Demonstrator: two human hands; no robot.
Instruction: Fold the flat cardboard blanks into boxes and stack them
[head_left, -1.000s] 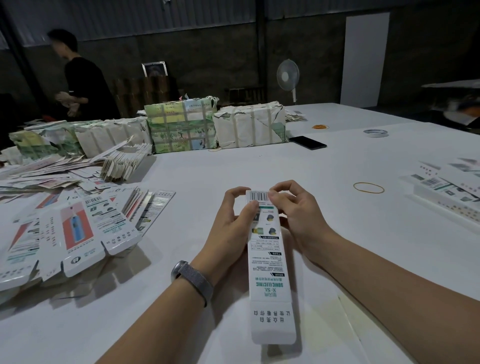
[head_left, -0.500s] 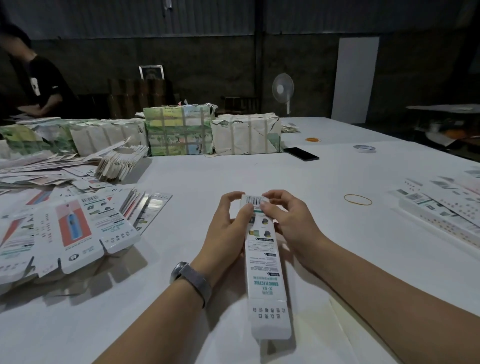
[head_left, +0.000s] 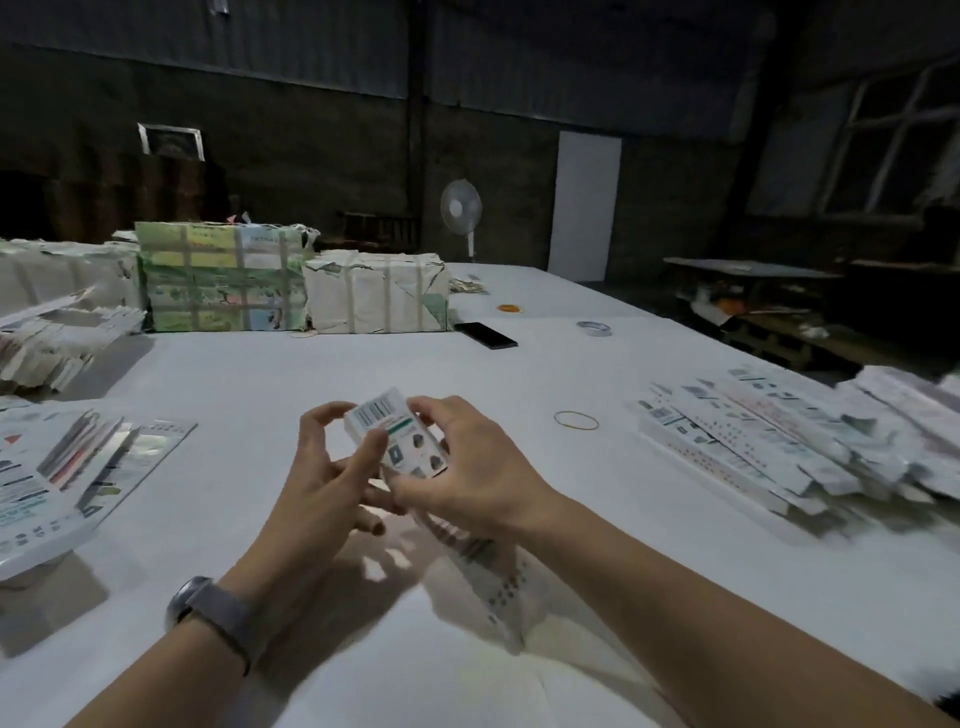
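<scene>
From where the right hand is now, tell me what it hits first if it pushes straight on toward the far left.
The right hand grips the folded box; its fingers aim up-left. The way looks free to the wrapped white bundle, probably first, though depth is unclear.

**Random stuff sitting around the phone**

Black phone (head_left: 485, 335) lies on the white surface (head_left: 311, 374). Just left of it are wrapped paper bundles (head_left: 376, 292). Tape roll (head_left: 593, 328) to its right, rubber band (head_left: 576, 419) nearer, fan (head_left: 461, 208) standing behind.

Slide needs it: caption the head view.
Both hands, left hand and right hand, grip a folded box above the white table.
</scene>
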